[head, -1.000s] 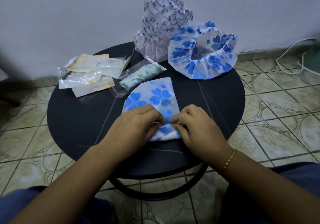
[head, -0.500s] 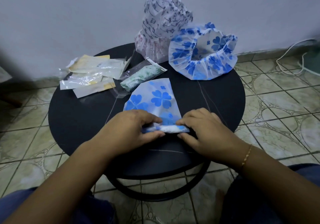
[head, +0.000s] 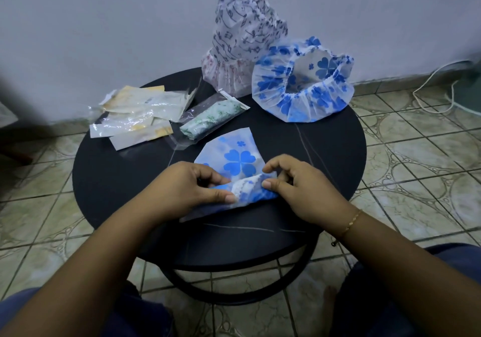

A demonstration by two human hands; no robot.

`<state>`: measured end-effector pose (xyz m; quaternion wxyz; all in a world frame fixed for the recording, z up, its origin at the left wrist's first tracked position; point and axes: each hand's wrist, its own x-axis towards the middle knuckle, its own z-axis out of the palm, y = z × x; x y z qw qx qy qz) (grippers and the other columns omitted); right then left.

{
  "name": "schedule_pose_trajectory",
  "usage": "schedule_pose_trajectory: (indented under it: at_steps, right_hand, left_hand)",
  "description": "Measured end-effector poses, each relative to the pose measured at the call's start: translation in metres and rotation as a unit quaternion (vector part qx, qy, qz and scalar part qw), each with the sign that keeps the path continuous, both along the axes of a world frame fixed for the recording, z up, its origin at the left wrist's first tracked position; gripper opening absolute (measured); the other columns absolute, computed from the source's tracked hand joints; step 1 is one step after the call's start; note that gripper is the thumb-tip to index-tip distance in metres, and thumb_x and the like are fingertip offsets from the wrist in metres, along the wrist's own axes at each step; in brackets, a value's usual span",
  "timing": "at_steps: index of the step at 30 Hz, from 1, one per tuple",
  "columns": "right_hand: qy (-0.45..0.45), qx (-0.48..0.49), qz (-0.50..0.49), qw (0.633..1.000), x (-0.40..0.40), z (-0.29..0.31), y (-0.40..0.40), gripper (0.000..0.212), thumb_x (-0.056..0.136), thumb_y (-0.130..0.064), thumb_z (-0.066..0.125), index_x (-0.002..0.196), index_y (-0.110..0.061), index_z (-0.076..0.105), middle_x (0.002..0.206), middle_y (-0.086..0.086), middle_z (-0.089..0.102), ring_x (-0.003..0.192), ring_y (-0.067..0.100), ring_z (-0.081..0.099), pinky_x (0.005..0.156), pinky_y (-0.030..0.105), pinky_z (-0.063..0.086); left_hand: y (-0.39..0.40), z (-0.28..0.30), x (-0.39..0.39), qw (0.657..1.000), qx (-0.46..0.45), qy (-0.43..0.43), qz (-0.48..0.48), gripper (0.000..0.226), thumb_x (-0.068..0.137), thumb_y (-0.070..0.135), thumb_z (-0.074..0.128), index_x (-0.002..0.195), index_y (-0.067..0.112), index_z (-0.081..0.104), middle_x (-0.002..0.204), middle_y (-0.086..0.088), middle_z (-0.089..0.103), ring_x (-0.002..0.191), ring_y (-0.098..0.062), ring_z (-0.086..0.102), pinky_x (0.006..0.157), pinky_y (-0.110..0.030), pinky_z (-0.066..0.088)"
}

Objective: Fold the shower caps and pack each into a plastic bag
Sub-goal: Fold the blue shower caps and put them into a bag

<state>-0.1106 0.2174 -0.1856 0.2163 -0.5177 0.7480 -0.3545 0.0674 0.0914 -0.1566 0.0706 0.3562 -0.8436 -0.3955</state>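
The cap (head: 235, 162) is pinched by both the left hand (head: 192, 188) and the right hand (head: 294, 185); the roll between them should be kept tight and even.

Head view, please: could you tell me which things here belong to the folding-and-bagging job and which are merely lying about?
Part of the job:
- blue clover cap, pinched by left hand and right hand
- open blue cap
- music-note cap
- bagged green cap
- empty plastic bags

Lying about:
- white cable
- round black table
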Motion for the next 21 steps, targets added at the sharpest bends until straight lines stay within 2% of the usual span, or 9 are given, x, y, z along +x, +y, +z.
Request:
schedule_pose_trajectory:
  at_steps: [4,7,10,13,15,17,19,21]
  right_hand:
    - [0.025,0.029,-0.009,0.999,0.001,0.001,-0.003,0.016,0.089,-0.035,0.058,0.105,-0.032,0.057,0.067,-0.011,0.052,0.091,0.011,0.046,0.094,0.035,0.038]
    - [0.117,0.043,-0.024,0.992,0.005,-0.001,-0.003,0.029,0.091,-0.040,0.053,0.118,-0.031,0.056,0.088,-0.011,0.052,0.104,0.013,0.043,0.097,0.033,0.036]
    - [0.187,0.006,-0.026,0.982,0.006,-0.004,-0.001,0.035,0.090,-0.037,0.056,0.124,-0.032,0.053,0.110,-0.008,0.049,0.110,0.014,0.040,0.094,0.031,0.033]
    - [0.247,-0.065,0.011,0.967,0.007,-0.008,0.001,0.021,0.088,-0.029,0.057,0.108,-0.030,0.064,0.105,-0.010,0.056,0.101,0.016,0.045,0.079,0.030,0.028]
    - [0.279,-0.058,0.027,0.958,0.007,-0.009,0.003,0.024,0.086,-0.034,0.049,0.101,-0.031,0.067,0.100,-0.013,0.060,0.098,0.017,0.048,0.076,0.029,0.023]
    - [0.279,-0.019,0.043,0.959,0.008,-0.006,0.004,0.034,0.087,-0.045,0.041,0.111,-0.034,0.062,0.108,-0.017,0.056,0.105,0.011,0.042,0.077,0.027,0.019]
    - [0.270,0.012,0.072,0.960,0.004,-0.004,0.007,0.042,0.088,-0.058,0.044,0.122,-0.036,0.053,0.118,-0.020,0.048,0.113,0.006,0.034,0.080,0.025,0.018]
    - [0.261,0.036,0.091,0.960,0.002,0.000,0.008,0.052,0.082,-0.061,0.052,0.128,-0.037,0.046,0.124,-0.021,0.043,0.118,0.005,0.030,0.086,0.025,0.018]
  left_hand:
    - [-0.002,-0.004,-0.001,1.000,0.000,-0.006,0.020,0.027,0.056,0.045,0.080,0.072,0.024,0.073,0.074,-0.001,0.072,0.061,-0.005,0.055,0.061,-0.020,0.042]
    - [-0.003,-0.006,0.000,0.999,-0.019,-0.009,0.033,0.026,0.066,0.044,0.077,0.070,0.020,0.068,0.076,-0.007,0.070,0.064,-0.016,0.057,0.066,-0.029,0.047]
    - [-0.004,-0.007,0.002,0.991,-0.120,-0.054,-0.002,0.022,0.077,0.048,0.067,0.064,0.030,0.063,0.080,0.000,0.063,0.070,-0.011,0.057,0.069,-0.027,0.044]
    - [-0.002,-0.008,0.004,0.968,-0.239,-0.053,-0.048,0.007,0.080,0.048,0.064,0.081,0.041,0.067,0.095,0.015,0.053,0.085,-0.002,0.054,0.076,-0.023,0.043]
    - [-0.002,-0.009,0.003,0.952,-0.293,-0.007,-0.084,0.014,0.082,0.038,0.066,0.094,0.037,0.072,0.098,0.018,0.055,0.091,-0.002,0.052,0.079,-0.020,0.040]
    - [-0.002,-0.010,0.002,0.945,-0.304,0.009,-0.119,0.021,0.081,0.039,0.056,0.093,0.032,0.073,0.094,0.018,0.062,0.089,-0.002,0.054,0.077,-0.020,0.043]
    - [-0.002,-0.008,0.003,0.957,-0.261,-0.011,-0.126,0.038,0.074,0.052,0.043,0.095,0.036,0.070,0.095,0.022,0.061,0.093,0.003,0.054,0.080,-0.021,0.047]
    - [-0.005,-0.010,0.005,0.962,-0.237,-0.047,-0.126,0.045,0.068,0.064,0.052,0.104,0.039,0.064,0.098,0.025,0.056,0.095,0.007,0.051,0.083,-0.016,0.043]
